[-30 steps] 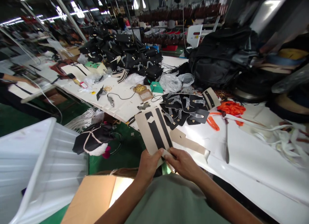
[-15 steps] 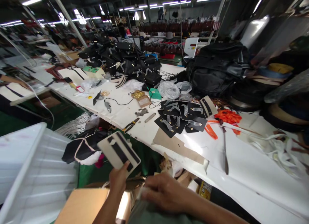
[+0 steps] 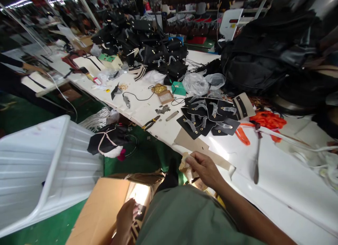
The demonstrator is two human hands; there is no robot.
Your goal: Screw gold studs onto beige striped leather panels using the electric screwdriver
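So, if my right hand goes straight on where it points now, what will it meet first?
Your right hand points along the table edge toward the pliers, likely the first thing met; its height is unclear, so it may pass above them.

Leather-goods workshop, heaped black bags (image 3: 144,44), pliers (image 3: 151,122) on worktable (image 3: 137,112), strip lights (image 3: 19,2), rows of distant workstations

Big white bin (image 3: 77,157), lower left, on green floor (image 3: 113,172). Beyond it, tied black bundle (image 3: 105,141) near bunch of white cords (image 3: 96,120). On white worktable (image 3: 280,181): yellow-and-black pliers (image 3: 151,123) by the edge; teal box (image 3: 179,88) beside crumpled clear plastic (image 3: 195,84); orange straps (image 3: 268,121) right. Heaped black bags (image 3: 148,47) farther back. Far left, another person's forearm (image 3: 33,67) over a white panel (image 3: 37,81).
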